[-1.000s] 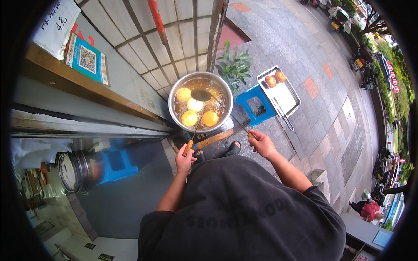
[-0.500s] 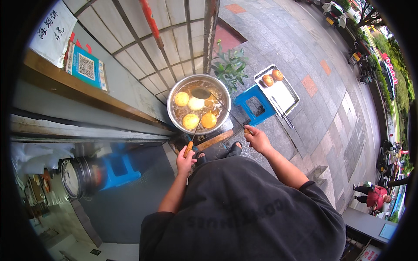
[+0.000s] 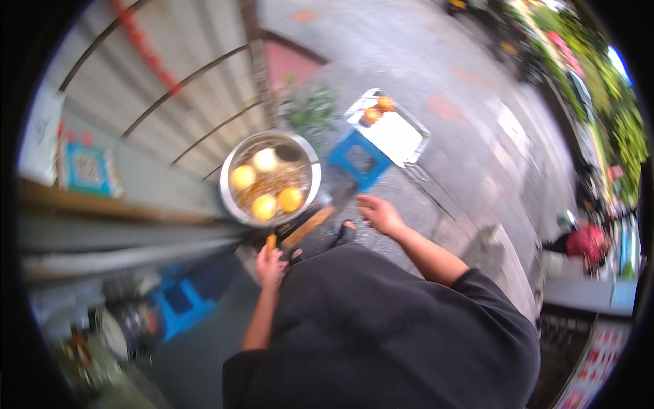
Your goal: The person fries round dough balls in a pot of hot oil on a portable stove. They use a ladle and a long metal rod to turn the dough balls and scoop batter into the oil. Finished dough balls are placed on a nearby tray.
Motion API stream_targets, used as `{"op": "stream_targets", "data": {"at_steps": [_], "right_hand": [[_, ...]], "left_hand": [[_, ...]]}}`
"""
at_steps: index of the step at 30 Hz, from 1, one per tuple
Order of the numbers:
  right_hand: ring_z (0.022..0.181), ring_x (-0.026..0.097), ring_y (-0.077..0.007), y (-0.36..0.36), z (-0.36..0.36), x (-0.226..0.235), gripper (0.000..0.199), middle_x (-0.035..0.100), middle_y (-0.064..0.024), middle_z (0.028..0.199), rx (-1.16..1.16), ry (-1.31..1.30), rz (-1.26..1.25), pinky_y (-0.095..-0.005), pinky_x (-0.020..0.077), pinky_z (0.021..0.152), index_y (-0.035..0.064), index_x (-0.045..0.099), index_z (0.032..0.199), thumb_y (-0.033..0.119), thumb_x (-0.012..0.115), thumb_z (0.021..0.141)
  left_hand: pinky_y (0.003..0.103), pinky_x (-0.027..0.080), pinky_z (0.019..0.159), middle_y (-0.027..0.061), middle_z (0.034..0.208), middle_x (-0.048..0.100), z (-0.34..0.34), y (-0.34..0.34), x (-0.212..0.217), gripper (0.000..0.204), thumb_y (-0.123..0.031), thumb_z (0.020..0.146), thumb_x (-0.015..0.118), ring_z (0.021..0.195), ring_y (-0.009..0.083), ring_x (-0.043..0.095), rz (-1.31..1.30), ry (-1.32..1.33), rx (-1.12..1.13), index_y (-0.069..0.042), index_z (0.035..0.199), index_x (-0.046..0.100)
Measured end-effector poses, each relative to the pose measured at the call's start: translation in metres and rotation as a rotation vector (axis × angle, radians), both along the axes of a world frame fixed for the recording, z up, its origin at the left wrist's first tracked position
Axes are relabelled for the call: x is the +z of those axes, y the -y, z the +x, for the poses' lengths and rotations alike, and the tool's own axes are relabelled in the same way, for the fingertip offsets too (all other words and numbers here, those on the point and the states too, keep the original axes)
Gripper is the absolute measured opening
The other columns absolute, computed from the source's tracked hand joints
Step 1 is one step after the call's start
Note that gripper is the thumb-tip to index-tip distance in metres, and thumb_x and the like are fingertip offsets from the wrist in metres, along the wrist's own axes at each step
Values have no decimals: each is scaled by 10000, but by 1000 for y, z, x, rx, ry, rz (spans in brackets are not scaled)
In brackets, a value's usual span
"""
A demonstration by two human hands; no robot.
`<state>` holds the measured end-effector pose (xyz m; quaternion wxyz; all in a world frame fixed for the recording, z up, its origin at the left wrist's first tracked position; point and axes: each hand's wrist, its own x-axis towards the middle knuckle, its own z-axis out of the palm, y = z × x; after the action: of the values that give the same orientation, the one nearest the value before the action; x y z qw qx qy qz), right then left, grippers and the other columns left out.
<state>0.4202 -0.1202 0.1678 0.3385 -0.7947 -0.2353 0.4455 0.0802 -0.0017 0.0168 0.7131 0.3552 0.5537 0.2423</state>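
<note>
Ahead of me a round metal pot (image 3: 316, 178) of bubbling oil holds several golden round fried cakes (image 3: 264, 207) and one paler cake (image 3: 266, 159) at the far side. My left hand (image 3: 271, 267) is closed round the wooden handle (image 3: 271, 244) of a thin tool at the pot's near rim; the tool's far end cannot be made out. A dark round ladle (image 3: 286, 154) is just inside the pot's far right rim. To the right of the pot, my right hand (image 3: 381, 215) is closed on the ladle's handle, whose shaft is blurred.
Right of the pot, a white tray (image 3: 398, 138) with two browned cakes (image 3: 379, 110) rests on a blue stool (image 3: 361, 158); tongs (image 3: 417, 172) lie at its near edge. A tiled wall and a leafy plant (image 3: 310, 108) border the pot. A person in red (image 3: 587, 245) is far right.
The whole view has turned and blurred, so the pot sits further left. Within the pot, the ladle has shifted toward the far right rim, and the pale cake lies further from me.
</note>
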Motion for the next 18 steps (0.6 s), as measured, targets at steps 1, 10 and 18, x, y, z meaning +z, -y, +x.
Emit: {"op": "stream_targets", "data": {"at_steps": [1,10,18], "right_hand": [[787,700,-186,0,0,-1,422,682,-109,1113,30,22,23,-330,547,713,127,580,1299,218,593,888],[1107,622,-283,-16,-8,5,450,659,-84,1202,98,273,-5,-390,492,946,206,578,1306,301,588,866],[1077,622,-317,-26,-11,5,457,663,-104,1173,81,291,-14,-416,489,937,209,592,1289,307,575,843]], "left_hand": [[228,527,474,116,970,686,0,-2,-6,492,-127,950,575,505,127,614,-14,78,48,-76,1410,411],[292,507,770,130,1005,638,-15,-13,-6,498,-245,983,560,869,177,612,111,-102,-158,-67,1422,408],[287,502,768,132,1017,646,-19,-22,11,475,-230,977,560,865,178,611,162,-113,-163,-52,1402,447]]}}
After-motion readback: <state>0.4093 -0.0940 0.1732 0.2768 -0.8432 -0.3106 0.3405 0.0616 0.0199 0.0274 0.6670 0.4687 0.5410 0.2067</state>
